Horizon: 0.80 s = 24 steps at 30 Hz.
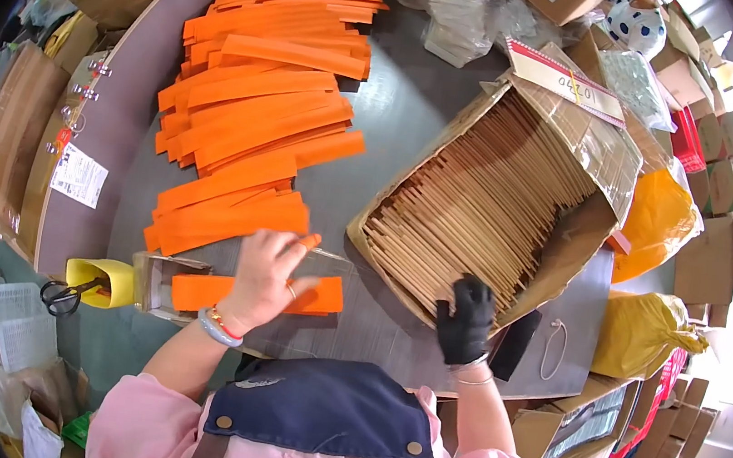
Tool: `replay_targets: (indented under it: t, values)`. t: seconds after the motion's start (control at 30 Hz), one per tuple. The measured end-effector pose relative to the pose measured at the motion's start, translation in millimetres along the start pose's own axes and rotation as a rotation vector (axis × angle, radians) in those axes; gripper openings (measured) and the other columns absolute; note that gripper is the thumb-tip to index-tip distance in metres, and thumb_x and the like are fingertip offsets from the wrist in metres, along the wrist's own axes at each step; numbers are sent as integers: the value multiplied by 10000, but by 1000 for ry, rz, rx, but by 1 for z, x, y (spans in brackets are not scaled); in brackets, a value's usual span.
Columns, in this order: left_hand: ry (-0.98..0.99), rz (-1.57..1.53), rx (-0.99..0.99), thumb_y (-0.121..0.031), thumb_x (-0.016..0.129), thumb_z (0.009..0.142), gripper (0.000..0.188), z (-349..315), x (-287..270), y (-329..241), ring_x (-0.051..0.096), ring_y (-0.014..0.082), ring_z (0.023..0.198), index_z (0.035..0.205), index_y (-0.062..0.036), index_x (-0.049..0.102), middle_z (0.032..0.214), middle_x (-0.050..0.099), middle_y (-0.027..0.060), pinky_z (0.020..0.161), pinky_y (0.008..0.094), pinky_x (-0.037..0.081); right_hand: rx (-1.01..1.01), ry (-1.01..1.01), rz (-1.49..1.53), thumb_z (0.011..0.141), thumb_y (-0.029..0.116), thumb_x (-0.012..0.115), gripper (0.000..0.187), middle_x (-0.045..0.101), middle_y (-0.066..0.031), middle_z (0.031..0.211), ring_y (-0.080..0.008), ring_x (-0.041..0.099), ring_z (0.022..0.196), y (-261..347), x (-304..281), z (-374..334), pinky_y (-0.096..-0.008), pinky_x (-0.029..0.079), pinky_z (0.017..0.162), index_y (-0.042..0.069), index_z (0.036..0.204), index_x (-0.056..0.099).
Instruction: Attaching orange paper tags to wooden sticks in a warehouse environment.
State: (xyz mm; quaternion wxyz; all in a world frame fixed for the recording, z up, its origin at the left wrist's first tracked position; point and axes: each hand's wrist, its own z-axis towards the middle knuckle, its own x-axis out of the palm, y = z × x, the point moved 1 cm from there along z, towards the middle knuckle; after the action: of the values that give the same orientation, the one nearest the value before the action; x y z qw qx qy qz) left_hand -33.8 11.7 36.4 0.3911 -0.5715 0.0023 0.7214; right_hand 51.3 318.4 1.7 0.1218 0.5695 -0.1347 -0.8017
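"how many orange strips (255, 128)?"
"too overlapped to count; they lie left of the one box (577, 269), long axes sideways, right ends toward it."
"and the hands?"
"two. the bare left hand (264, 281), left of the box, is over the nearest strips; it's blurred, i can't tell whether it grips. the gloved right hand (468, 319) is at the box's near edge, by countless brown pieces (469, 214); can't tell its grip either."

Dark digits (576, 91) mark 1 red-edged white card (542, 68) on the open carton (602, 148).
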Motion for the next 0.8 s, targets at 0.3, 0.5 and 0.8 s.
replay_targets:
  t: [0.3, 0.5, 0.8]
  values:
    - [51, -282, -77, -286, 878, 674, 375, -47, 42, 21, 556, 274, 866, 875, -68, 648, 911, 604, 66, 828, 384, 430, -51, 115, -139, 825, 122, 669, 217, 603, -151, 993, -388, 559, 923, -18, -2, 1, -482, 472, 781, 69, 1029, 618]
    - [94, -342, -47, -266, 877, 687, 316, -37, 29, 12, 559, 239, 829, 838, -106, 649, 853, 587, 34, 791, 363, 389, 21, 131, -16, 908, 67, 586, 100, 585, -196, 877, -422, 563, 858, -1, -24, 5, -503, 444, 717, 49, 1007, 585]
    - [107, -508, -29, -282, 784, 815, 185, -45, 35, 29, 560, 190, 810, 786, -136, 674, 837, 612, -17, 803, 334, 363, -128, 503, 99, 873, 166, 658, 346, 583, -147, 780, -368, 600, 729, 48, -53, 8, -459, 457, 635, 180, 1217, 684]
